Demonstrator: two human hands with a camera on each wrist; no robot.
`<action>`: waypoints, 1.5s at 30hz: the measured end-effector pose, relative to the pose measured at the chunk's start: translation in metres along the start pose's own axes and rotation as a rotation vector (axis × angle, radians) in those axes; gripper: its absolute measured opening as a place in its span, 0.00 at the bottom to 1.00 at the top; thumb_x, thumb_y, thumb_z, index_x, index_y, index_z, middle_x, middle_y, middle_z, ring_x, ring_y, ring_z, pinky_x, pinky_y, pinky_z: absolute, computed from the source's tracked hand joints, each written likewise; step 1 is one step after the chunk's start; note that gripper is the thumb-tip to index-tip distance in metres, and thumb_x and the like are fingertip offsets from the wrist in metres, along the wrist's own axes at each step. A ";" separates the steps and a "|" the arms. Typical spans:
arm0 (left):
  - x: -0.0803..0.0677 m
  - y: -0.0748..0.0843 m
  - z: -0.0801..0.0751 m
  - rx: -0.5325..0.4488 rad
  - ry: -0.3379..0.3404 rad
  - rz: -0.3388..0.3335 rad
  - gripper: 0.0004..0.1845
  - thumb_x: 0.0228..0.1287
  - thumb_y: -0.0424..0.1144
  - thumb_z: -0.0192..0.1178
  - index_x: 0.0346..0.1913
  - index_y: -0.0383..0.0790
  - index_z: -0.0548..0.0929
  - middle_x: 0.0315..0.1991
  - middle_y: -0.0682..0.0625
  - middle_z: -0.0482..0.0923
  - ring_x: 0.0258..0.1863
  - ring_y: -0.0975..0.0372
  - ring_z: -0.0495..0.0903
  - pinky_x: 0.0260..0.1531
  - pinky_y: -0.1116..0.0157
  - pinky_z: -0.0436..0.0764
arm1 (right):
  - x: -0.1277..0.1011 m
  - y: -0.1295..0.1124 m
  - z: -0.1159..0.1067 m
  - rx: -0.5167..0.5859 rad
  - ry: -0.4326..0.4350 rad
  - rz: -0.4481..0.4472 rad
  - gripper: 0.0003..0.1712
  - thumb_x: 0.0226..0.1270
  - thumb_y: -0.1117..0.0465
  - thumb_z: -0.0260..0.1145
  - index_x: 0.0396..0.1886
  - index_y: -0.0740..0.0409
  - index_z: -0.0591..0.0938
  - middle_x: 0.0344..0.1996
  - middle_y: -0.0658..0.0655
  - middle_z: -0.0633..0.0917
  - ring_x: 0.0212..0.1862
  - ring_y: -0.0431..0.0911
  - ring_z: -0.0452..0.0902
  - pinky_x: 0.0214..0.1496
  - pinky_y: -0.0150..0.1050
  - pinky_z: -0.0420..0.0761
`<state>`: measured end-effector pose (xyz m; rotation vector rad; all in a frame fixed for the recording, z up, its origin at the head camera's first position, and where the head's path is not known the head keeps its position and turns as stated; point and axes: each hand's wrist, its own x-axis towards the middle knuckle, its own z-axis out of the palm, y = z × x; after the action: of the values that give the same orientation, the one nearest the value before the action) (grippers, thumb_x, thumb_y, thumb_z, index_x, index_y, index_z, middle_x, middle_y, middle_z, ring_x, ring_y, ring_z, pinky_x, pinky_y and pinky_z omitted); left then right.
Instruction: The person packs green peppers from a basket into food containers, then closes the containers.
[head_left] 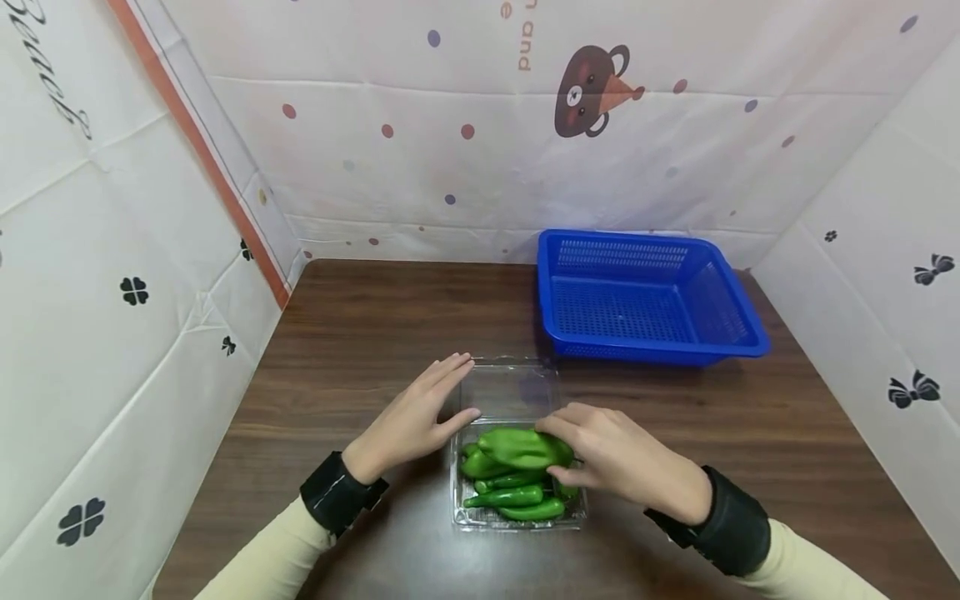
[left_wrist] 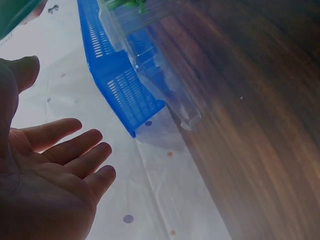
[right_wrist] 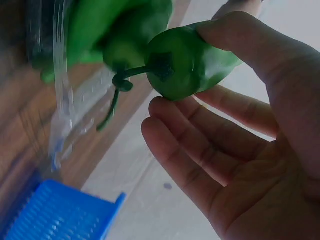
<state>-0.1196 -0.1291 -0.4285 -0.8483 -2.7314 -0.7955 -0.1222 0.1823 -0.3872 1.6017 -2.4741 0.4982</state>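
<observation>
Green peppers (head_left: 517, 475) piled in a clear box (head_left: 468, 518) near the front of the brown table (head_left: 360, 333)
Box lid (head_left: 510, 387) flipped open, lying flat behind the box
Right hand (head_left: 615, 458) on top of the pile, thumb and fingers curled round the top pepper (head_left: 525, 446), pinching it
Same pepper (right_wrist: 187, 62) up close in the right wrist view, round stem end facing out, thumb (right_wrist: 250, 42) pressed on one side, fingers (right_wrist: 200, 145) stretched under it
More peppers (right_wrist: 115, 30) just behind, stems curling down, with the box wall (right_wrist: 62, 100) beside them, blurry
Left hand (head_left: 412, 417) flat and relaxed at the left side of the box, fingers straight and close together, holding nothing
Fingertips by the left edge of the lid, thumb tip right by the box corner; touching or not, cannot tell
Left hand (left_wrist: 50, 175) seen from the left wrist as an open palm, fingers a little spread
Box (left_wrist: 160, 75) seen from its side there, blurry, a bit of green at the top
Blue basket (head_left: 645, 296) at the back right of the table, just behind the lid, nothing in it
Basket (left_wrist: 115, 85) also behind the box in the left wrist view, and a blue corner (right_wrist: 60, 212) low in the right wrist view
White cloth walls (head_left: 450, 125) with dots and a brown bear (head_left: 592, 92) all around the table
</observation>
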 end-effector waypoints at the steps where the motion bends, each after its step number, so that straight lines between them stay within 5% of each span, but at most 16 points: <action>1: 0.000 0.000 0.000 -0.002 -0.003 -0.002 0.37 0.73 0.50 0.64 0.76 0.34 0.66 0.77 0.41 0.63 0.78 0.51 0.60 0.77 0.52 0.60 | -0.001 -0.002 0.002 -0.001 -0.006 0.002 0.25 0.55 0.57 0.81 0.51 0.58 0.84 0.39 0.50 0.85 0.35 0.36 0.77 0.32 0.29 0.80; 9: -0.002 -0.002 0.001 -0.012 0.002 -0.012 0.37 0.73 0.49 0.64 0.75 0.32 0.68 0.76 0.40 0.64 0.77 0.50 0.61 0.76 0.49 0.61 | -0.003 -0.016 0.014 -0.037 -0.039 0.000 0.24 0.52 0.56 0.80 0.48 0.58 0.84 0.35 0.49 0.81 0.33 0.36 0.74 0.27 0.28 0.77; 27: -0.005 -0.006 0.013 -0.015 -0.014 -0.028 0.36 0.73 0.49 0.64 0.76 0.34 0.67 0.77 0.39 0.63 0.77 0.49 0.61 0.76 0.48 0.61 | -0.017 -0.027 0.051 -0.263 0.150 0.045 0.31 0.49 0.56 0.83 0.54 0.53 0.81 0.40 0.54 0.79 0.35 0.46 0.70 0.27 0.35 0.73; 36: -0.005 -0.005 0.014 -0.019 -0.007 -0.036 0.36 0.73 0.48 0.65 0.75 0.32 0.68 0.76 0.37 0.64 0.76 0.47 0.63 0.75 0.47 0.61 | -0.021 -0.026 0.052 -0.230 0.156 0.074 0.32 0.51 0.56 0.83 0.57 0.52 0.82 0.44 0.55 0.79 0.37 0.45 0.71 0.27 0.35 0.75; 45: -0.012 -0.012 0.018 -0.095 0.053 -0.158 0.34 0.74 0.48 0.63 0.76 0.36 0.68 0.76 0.39 0.64 0.75 0.48 0.65 0.71 0.47 0.69 | -0.030 -0.020 0.047 -0.102 0.213 0.090 0.32 0.58 0.49 0.80 0.61 0.51 0.82 0.47 0.53 0.78 0.38 0.42 0.74 0.32 0.36 0.81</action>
<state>-0.1161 -0.1334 -0.4523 -0.6239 -2.7590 -0.9702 -0.0889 0.1841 -0.4368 1.3305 -2.3785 0.5160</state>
